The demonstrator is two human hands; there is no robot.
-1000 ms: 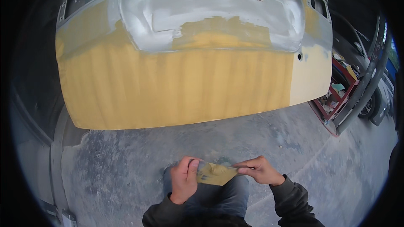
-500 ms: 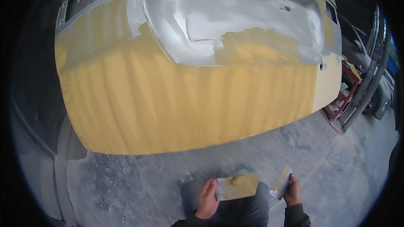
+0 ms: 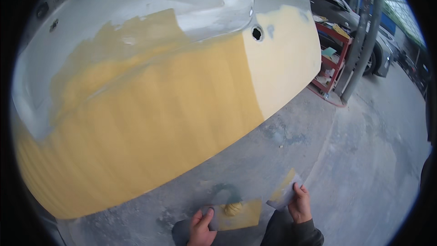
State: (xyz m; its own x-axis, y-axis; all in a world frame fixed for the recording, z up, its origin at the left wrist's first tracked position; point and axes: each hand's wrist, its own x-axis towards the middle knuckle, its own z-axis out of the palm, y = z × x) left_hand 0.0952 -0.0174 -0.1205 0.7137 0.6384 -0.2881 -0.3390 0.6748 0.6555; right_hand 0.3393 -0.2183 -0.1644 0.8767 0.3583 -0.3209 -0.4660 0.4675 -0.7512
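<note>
My left hand (image 3: 202,228) pinches the left end of a flat putty board (image 3: 248,216), thumb on top. A lump of yellow body filler (image 3: 233,208) sits on the board. To the right, my right hand (image 3: 300,205) grips a flat grey filler spreader (image 3: 283,193) whose edge is smeared with yellow. Board and spreader are apart. Beyond both hands stands a large car body panel (image 3: 173,105), bare silver at the top and coated with streaky yellow filler below. Its right end is pale cream with a round dark hole (image 3: 257,33). Neither hand touches the panel.
A red tool cart (image 3: 337,57) holding papers and small items stands at the right, beside grey metal posts (image 3: 364,41). Behind them is a parked car (image 3: 382,57). A dusty, stained concrete floor (image 3: 359,164) lies below.
My view has swung right and come nearer to the panel's right end. My hands appear farther left in the picture, still holding the board and spreader.
</note>
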